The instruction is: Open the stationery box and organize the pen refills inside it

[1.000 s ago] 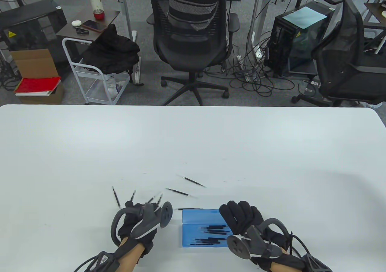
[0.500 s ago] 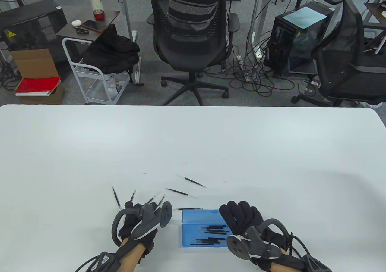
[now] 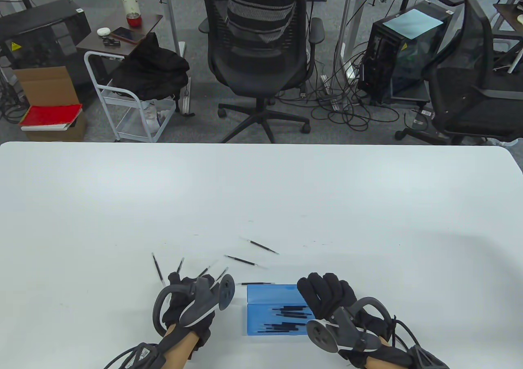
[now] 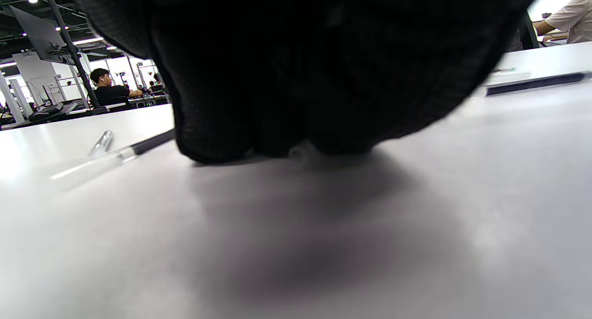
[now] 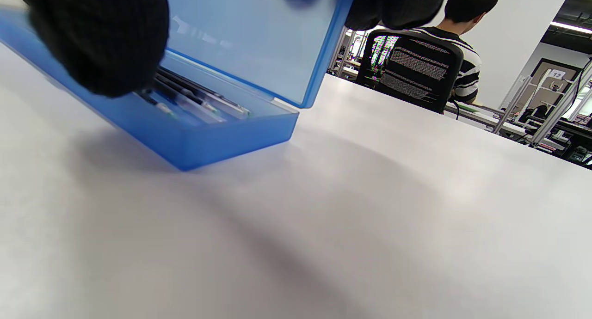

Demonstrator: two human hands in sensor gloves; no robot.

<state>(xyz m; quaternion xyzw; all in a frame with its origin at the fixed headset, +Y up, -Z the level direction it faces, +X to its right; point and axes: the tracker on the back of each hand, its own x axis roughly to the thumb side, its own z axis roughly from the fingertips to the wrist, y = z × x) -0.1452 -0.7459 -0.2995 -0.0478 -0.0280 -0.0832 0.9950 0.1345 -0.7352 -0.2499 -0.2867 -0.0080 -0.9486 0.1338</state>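
A translucent blue plastic stationery box [image 3: 271, 309] stands open near the front edge of the white surface [image 3: 261, 189], its lid [image 5: 249, 37] raised behind the tray. Several thin black pen refills [image 3: 288, 318] lie side by side inside the tray.

The right hand [image 3: 327, 299], in a black sensor glove with a grey tracker on its back, rests at the box's right end. In the right wrist view one fingertip [image 5: 99, 41] presses down on the tray's near wall while other fingers reach over the top edge of the lid, so this hand grips the box.

The left hand [image 3: 188, 299], gloved the same way, lies on the surface just left of the box and apart from it. Its fingers are bent down onto a loose fan of black refills [image 3: 204, 271] whose tips stick out beyond the knuckles. The left wrist view shows only the dark glove pressed against the surface, so I cannot tell whether the fingers actually pinch any of them.

Further refills lie scattered: one [image 3: 157, 267] to the left of the fan, two [image 3: 245, 260] slanted ones beyond the box, and one [image 3: 254, 283] just beside the lid's far edge.
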